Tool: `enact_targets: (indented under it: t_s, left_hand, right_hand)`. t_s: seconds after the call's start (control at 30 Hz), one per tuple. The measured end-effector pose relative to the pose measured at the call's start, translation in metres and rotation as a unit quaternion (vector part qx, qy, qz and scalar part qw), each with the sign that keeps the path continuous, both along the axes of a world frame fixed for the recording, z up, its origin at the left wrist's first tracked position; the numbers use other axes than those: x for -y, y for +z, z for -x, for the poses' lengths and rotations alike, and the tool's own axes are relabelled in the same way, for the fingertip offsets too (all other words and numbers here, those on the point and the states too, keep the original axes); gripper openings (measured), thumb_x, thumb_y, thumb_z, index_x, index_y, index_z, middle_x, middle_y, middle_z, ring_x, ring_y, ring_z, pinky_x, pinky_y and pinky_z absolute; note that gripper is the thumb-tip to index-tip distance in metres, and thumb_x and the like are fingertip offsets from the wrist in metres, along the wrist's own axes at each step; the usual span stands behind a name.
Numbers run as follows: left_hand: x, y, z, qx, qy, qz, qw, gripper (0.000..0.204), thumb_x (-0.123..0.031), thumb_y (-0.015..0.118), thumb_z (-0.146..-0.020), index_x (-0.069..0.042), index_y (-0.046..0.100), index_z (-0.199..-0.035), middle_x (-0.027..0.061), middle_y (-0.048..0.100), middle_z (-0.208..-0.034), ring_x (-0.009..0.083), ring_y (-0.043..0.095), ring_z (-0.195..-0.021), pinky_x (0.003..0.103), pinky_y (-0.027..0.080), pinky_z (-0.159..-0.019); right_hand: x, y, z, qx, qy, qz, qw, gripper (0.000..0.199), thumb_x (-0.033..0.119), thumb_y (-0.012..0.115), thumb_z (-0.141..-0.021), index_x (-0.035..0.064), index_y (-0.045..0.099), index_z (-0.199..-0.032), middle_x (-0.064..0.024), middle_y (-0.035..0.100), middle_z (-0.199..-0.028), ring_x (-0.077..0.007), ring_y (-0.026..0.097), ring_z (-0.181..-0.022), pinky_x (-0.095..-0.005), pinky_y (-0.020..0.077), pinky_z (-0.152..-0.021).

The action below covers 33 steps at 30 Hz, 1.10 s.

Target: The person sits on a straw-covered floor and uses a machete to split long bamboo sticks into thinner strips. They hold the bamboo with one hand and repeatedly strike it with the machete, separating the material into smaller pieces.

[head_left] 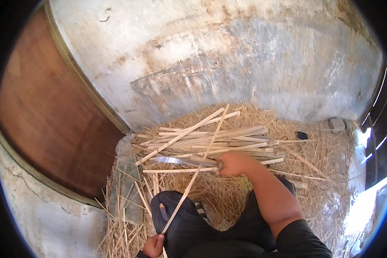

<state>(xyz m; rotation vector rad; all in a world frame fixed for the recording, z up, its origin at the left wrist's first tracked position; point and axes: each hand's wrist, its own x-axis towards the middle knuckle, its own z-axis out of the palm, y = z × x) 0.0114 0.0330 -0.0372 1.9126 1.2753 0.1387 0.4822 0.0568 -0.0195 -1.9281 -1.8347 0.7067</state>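
Observation:
My left hand (pixel 154 245), low at the left beside my knee, is closed on the end of a long, pale split-wood strip (pixel 185 194). That strip slants up and to the right, its far end above the pile. My right hand (pixel 235 163) is wrapped round the handle of a knife (pixel 170 160), whose shiny blade points left. The slanting strip crosses over the knife just left of my right fist. Beyond both hands lies a loose pile of similar pale strips (pixel 210 138), mostly running left to right.
Straw (pixel 318 155) covers the ground. A stained wall (pixel 262 73) rises behind the pile, with a brown door panel (pixel 56 116) at left. A small black object (pixel 302 136) rests on the straw at right. A grey slab (pixel 131 189) lies left of my knees.

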Motion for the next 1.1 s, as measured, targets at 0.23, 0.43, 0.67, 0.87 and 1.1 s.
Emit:
enact_targets:
  t_s: [0.23,0.43,0.67,0.87,1.1]
  left_hand:
    - [0.004,0.0,-0.001,0.009,0.009,-0.008,1.0,0.053,-0.043,0.042,-0.102,0.0,0.056,-0.075,0.004,0.053,-0.058,0.0133,0.05,-0.055,0.033,0.042,-0.054]
    - [0.0,-0.003,0.0,0.003,0.016,0.027,1.0,0.051,-0.042,0.043,-0.102,0.001,0.057,-0.078,0.0047,0.054,-0.059,0.0141,0.051,-0.056,0.033,0.042,-0.055]
    - [0.007,-0.009,0.006,0.012,0.009,-0.027,1.0,0.05,-0.041,0.044,-0.102,0.001,0.058,-0.078,0.0061,0.056,-0.061,0.015,0.053,-0.058,0.034,0.044,-0.056]
    - [0.005,-0.008,0.0,0.0,0.018,-0.032,0.999,0.049,-0.04,0.046,-0.102,0.001,0.057,-0.077,0.0075,0.057,-0.061,0.0165,0.055,-0.058,0.036,0.044,-0.056]
    - [0.008,-0.011,0.003,0.005,0.007,-0.06,0.998,0.048,-0.038,0.046,-0.101,0.002,0.057,-0.077,0.0105,0.057,-0.062,0.0181,0.055,-0.059,0.035,0.044,-0.057]
  right_hand:
    - [-0.003,0.004,-0.026,-0.026,-0.013,0.031,0.999,0.038,0.034,0.077,-0.075,0.0039,0.067,-0.095,-0.0164,0.069,-0.088,-0.0351,0.066,-0.084,-0.0455,0.0495,-0.074]
    - [-0.004,-0.005,-0.021,0.012,-0.072,0.004,0.997,0.038,0.036,0.076,-0.073,0.0053,0.068,-0.094,-0.0164,0.069,-0.093,-0.0354,0.066,-0.09,-0.0463,0.0506,-0.078]
    - [-0.001,0.011,-0.016,0.012,0.047,0.062,0.997,0.037,0.035,0.075,-0.077,0.0022,0.067,-0.093,-0.017,0.068,-0.086,-0.0345,0.066,-0.081,-0.0438,0.0507,-0.073]
    - [-0.006,-0.01,-0.028,-0.04,-0.129,-0.068,0.988,0.031,0.028,0.071,-0.075,0.0016,0.069,-0.093,-0.0213,0.068,-0.084,-0.0377,0.066,-0.082,-0.045,0.052,-0.073]
    - [-0.002,0.015,0.003,0.06,0.057,0.021,0.996,0.036,0.032,0.073,-0.075,0.0044,0.068,-0.098,-0.0145,0.07,-0.093,-0.0362,0.066,-0.089,-0.0447,0.0526,-0.078]
